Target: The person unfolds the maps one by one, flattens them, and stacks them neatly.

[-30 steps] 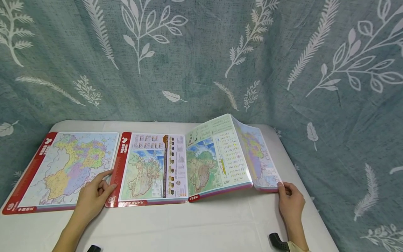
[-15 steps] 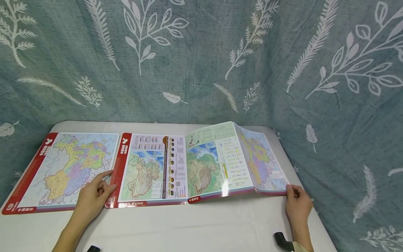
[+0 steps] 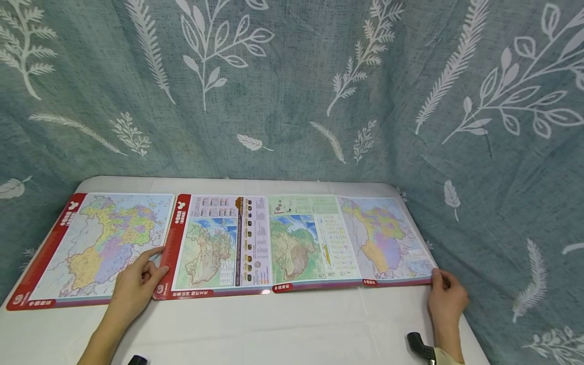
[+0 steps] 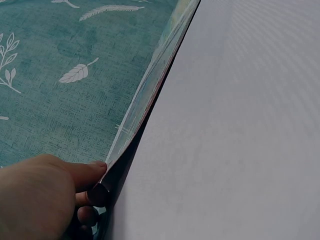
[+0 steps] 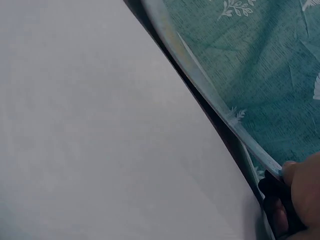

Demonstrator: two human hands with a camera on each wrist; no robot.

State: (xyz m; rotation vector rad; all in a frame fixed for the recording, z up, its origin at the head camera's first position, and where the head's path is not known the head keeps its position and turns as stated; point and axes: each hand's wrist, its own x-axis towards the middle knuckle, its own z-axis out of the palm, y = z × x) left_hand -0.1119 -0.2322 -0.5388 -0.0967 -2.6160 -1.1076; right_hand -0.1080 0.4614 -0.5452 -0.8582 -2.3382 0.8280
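A fold-out map point(image 3: 292, 248) lies spread across the white table in three joined panels. Its left panel has a red strip and a relief map, its middle one a green relief map, its right one a map with coloured regions. At the red strip's lower left edge, my left hand point(image 3: 134, 281) pinches the map; the left wrist view shows the thumb point(image 4: 92, 172) on top and fingers beneath. My right hand point(image 3: 448, 296) pinches the lower right corner between thumb and fingers, seen edge-on in the right wrist view. To the left hand's left lies a second map point(image 3: 114, 243), red-bordered and coloured.
The white tablecloth point(image 3: 255, 324) covers the table, whose right edge slopes down beside my right hand. Behind stands a green curtain point(image 3: 292, 91) with white leaf prints. Black camera parts show by the right wrist point(image 3: 420, 344) and at the bottom left.
My right hand has moved right and slightly down with the map's corner. The raised fold between the middle and right panels has flattened. My left hand has stayed in place.
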